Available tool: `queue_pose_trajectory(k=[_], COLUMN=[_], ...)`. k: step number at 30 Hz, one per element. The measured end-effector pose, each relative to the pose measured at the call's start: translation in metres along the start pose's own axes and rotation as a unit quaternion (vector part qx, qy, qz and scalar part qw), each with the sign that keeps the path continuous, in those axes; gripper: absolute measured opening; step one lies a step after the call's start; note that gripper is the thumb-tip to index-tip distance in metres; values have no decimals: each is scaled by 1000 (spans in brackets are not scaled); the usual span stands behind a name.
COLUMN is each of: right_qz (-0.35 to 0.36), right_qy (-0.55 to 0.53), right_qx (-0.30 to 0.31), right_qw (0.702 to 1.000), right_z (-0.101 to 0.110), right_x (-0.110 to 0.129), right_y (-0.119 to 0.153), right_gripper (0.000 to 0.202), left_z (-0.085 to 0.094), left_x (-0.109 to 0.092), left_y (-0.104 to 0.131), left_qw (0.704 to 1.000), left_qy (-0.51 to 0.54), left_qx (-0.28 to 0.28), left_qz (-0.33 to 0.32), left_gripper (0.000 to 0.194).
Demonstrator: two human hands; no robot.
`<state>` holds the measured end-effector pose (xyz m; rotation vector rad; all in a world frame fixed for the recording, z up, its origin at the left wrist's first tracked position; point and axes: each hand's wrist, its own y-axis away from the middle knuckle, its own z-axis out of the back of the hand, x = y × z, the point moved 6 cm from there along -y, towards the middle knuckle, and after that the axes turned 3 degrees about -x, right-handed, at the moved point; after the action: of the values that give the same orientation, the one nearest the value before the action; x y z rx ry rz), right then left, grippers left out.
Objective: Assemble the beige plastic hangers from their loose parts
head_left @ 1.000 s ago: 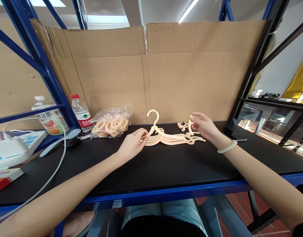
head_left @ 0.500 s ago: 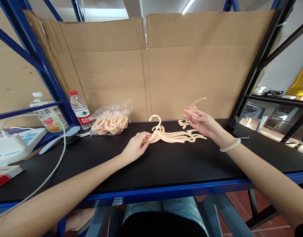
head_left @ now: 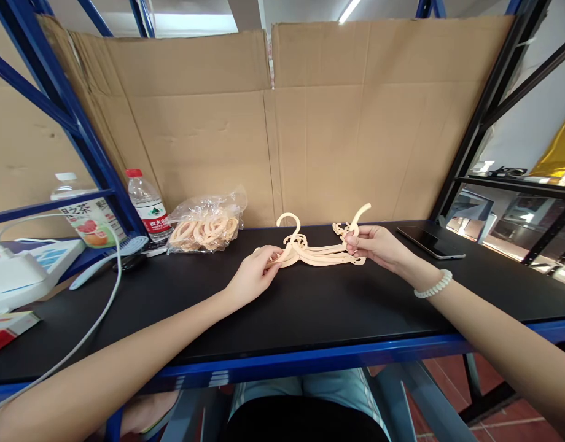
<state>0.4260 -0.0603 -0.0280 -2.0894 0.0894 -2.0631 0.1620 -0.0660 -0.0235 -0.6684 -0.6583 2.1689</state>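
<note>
Since the earlier frame, the right hand (head_left: pixel 379 248) has come down and inward, from above the right end of the hangers to the level of their right tips, and the phone (head_left: pixel 430 242), partly hidden by the wrist then, now shows fully at the right of the frame. The left hand (head_left: pixel 255 276) has hardly shifted.

The beige folding hangers (head_left: pixel 326 258) lie loosely layered at the centre of the frame, on the black tabletop (head_left: pixel 305 313), with a hook (head_left: pixel 289 218) standing up near their left end. The left fingers are closed narrowly on that left end. The right thumb and fingertips are pinched around a curved beige piece (head_left: pixel 362 215), its free end pointing up and right; whether it is joined to the layers below is hidden by the fingers. Small beige parts (head_left: pixel 338 228) lie just behind it.

For good handling, the left pinch should be firm enough to stop the layers sliding, yet light enough not to bend them. The right hand would do best to turn the curved piece slowly, keeping it away from the small parts, where its curve could snag. Any resistance calls for easing off rather than pulling.
</note>
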Motion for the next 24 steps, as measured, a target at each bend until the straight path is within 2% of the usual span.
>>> queue_pose_trajectory(k=[4, 7, 10, 12, 17, 24], right_qz=[-29, -108, -201, -232, -239, -262], right_qy=[-2, -52, -101, -106, -102, -103], right_qx=[7, 44, 102, 134, 136, 139], right_qw=[1000, 992, 969, 958, 956, 949], right_z=[1, -2, -8, -12, -13, -14], right_x=[-5, -13, -20, -20, -15, -18], right_y=[-4, -3, 3, 7, 10, 10], right_gripper=[29, 25, 22, 19, 11, 16], left_z=[2, 2, 2, 3, 4, 5], left_x=[0, 0, 0, -1, -3, -4], left_y=[0, 0, 0, 0, 0, 1], left_qw=[1000, 1000, 1000, 1000, 999, 1000], left_qy=[8, 14, 21, 25, 30, 29], left_qx=[-8, -8, -5, -5, -10, -13], left_qz=[-1, -1, 6, 9, 6, -1], left_gripper=[13, 13, 13, 14, 15, 15])
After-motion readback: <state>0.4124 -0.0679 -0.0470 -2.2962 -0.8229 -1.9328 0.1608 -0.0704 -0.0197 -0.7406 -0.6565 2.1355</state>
